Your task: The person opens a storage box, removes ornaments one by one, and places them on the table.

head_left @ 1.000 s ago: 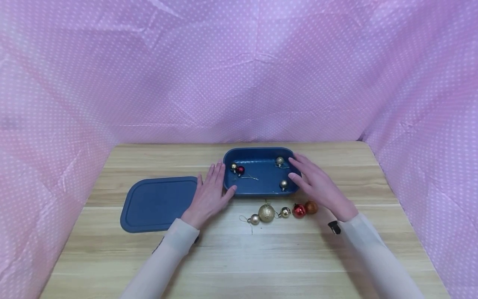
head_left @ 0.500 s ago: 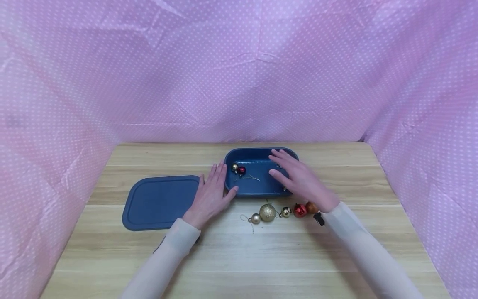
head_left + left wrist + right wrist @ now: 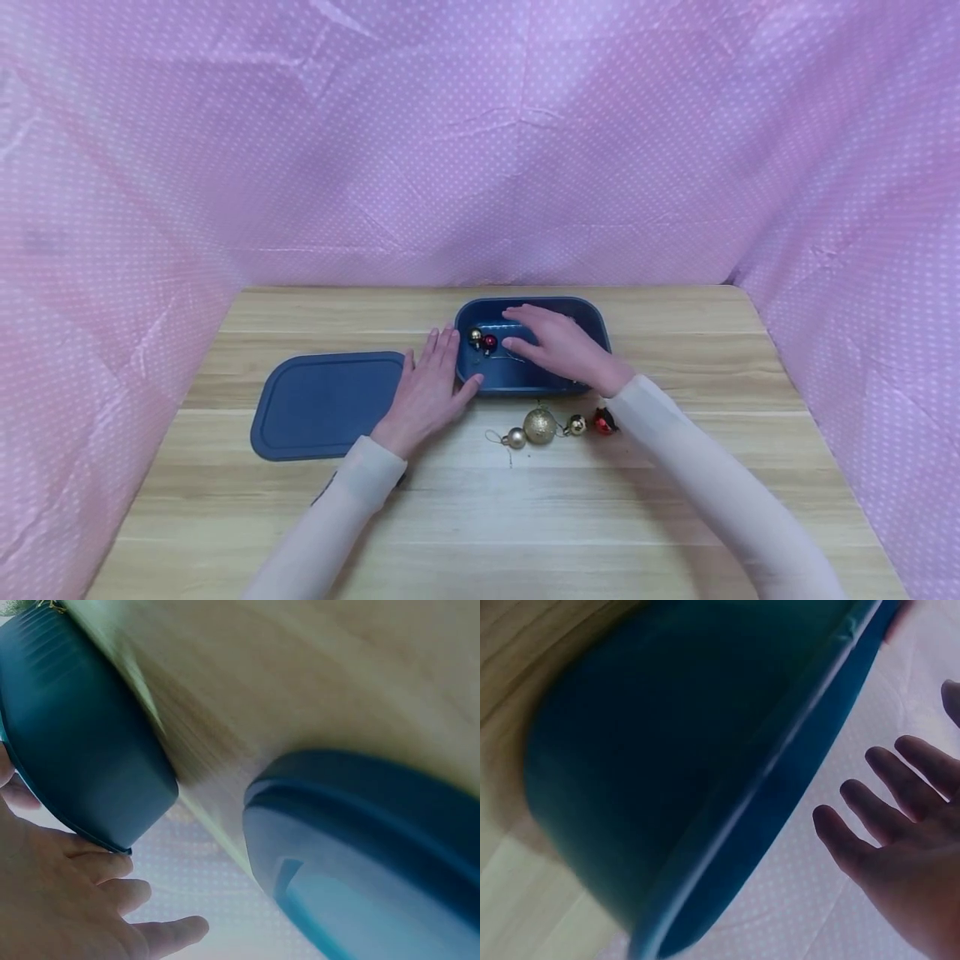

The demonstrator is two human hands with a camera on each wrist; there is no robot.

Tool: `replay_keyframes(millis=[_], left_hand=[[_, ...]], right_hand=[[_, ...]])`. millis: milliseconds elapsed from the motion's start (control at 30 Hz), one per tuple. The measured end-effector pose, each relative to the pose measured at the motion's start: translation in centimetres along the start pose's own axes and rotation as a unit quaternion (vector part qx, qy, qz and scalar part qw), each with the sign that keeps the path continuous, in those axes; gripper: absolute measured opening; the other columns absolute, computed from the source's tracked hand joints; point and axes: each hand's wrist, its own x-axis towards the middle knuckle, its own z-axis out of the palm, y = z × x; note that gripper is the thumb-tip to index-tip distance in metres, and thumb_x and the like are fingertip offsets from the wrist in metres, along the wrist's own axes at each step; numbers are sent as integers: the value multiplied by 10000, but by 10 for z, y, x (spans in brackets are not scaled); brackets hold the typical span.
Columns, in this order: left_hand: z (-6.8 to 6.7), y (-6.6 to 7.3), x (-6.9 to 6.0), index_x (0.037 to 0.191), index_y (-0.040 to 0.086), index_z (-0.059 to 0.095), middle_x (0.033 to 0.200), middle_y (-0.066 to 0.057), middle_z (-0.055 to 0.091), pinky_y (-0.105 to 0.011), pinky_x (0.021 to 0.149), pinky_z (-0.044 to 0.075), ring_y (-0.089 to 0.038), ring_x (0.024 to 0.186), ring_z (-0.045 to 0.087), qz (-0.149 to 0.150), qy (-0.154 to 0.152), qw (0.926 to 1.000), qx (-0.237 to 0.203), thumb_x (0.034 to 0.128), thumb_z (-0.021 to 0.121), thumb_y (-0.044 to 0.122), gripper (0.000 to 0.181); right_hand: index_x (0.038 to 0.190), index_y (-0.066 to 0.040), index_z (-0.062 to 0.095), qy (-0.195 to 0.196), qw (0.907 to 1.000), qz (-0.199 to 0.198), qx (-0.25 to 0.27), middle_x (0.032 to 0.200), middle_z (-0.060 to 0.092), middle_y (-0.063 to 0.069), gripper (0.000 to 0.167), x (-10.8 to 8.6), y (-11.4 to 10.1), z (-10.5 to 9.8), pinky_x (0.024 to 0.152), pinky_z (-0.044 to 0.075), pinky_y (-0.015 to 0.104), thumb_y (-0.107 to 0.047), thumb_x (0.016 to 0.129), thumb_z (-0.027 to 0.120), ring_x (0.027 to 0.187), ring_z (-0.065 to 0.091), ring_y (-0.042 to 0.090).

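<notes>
A blue rectangular box (image 3: 592, 333) stands uncovered at the table's far side. My left hand (image 3: 426, 396) touches its left rim with fingers extended; the left wrist view has the fingertips along the box's edge. Over the box's right half hovers my right hand (image 3: 562, 343), fingers spread and nothing held. Inside, at the left, lie a small gold bauble (image 3: 476, 335) and a dark red bauble (image 3: 490, 342). The right hand mostly hides the box's right side. In front lie a glittery gold bauble (image 3: 540, 426), two smaller gold ones and a red bauble (image 3: 604, 421), partly covered by the right wrist.
A flat blue lid (image 3: 330, 407) lies on the wooden table (image 3: 480, 525) left of the box, partly under or behind the left hand. Pink dotted cloth (image 3: 480, 167) hangs around the back and both sides.
My right hand has moved left from the box's right rim to over its interior, covering the gold baubles there. Its sleeve now hides the orange bauble. The left hand stays at the left rim.
</notes>
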Motion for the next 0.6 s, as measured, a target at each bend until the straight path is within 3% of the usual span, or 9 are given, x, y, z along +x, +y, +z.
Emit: replay_keyframes(millis=[300,600], left_hand=[[1,0,0,1655,42,165,1721,-135,163,-679,1198,181,-334,1586,112,-11,-61,9996,264,1048,391,643,884],[1,2,0,1657,41,149,1725,-130,143,-677,1199,182,-334,1588,91,-36,-111,9992,386,1048,377,651,891]], right_hand=[[1468,-18,563,-475,9988,-34,-152,1487,571,154,549,22,-8,14,1172,378,468,-363,1046,631,1415,498,302],[1443,18,577,-728,9973,56,84,1429,618,167,530,38,-6,21,1137,423,469,-314,1038,653,1355,557,305]])
